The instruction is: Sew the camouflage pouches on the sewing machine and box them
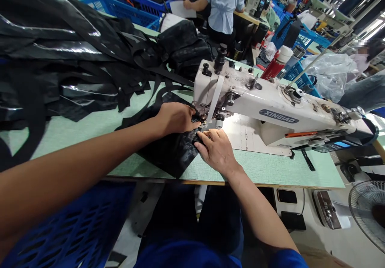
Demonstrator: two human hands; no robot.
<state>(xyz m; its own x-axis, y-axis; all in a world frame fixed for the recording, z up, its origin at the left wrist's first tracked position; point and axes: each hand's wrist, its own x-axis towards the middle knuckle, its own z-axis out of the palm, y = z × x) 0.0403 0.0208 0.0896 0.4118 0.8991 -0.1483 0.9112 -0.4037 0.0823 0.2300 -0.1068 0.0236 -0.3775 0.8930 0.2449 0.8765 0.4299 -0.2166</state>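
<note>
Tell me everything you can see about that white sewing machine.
The white industrial sewing machine stands on a pale green table, its long arm carrying a blue XINBIAO nameplate and an orange strip. Its paint looks scuffed around the head, where black fittings stand, and a pale strap hangs down the front. A control panel with a lit blue screen sits at the far end. Black fabric lies at the needle end, between the left hand and right hand.

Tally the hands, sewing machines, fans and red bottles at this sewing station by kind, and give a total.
Left hand, right hand: 2
Sewing machine: 1
Fan: 1
Red bottle: 1
Total: 5
</note>
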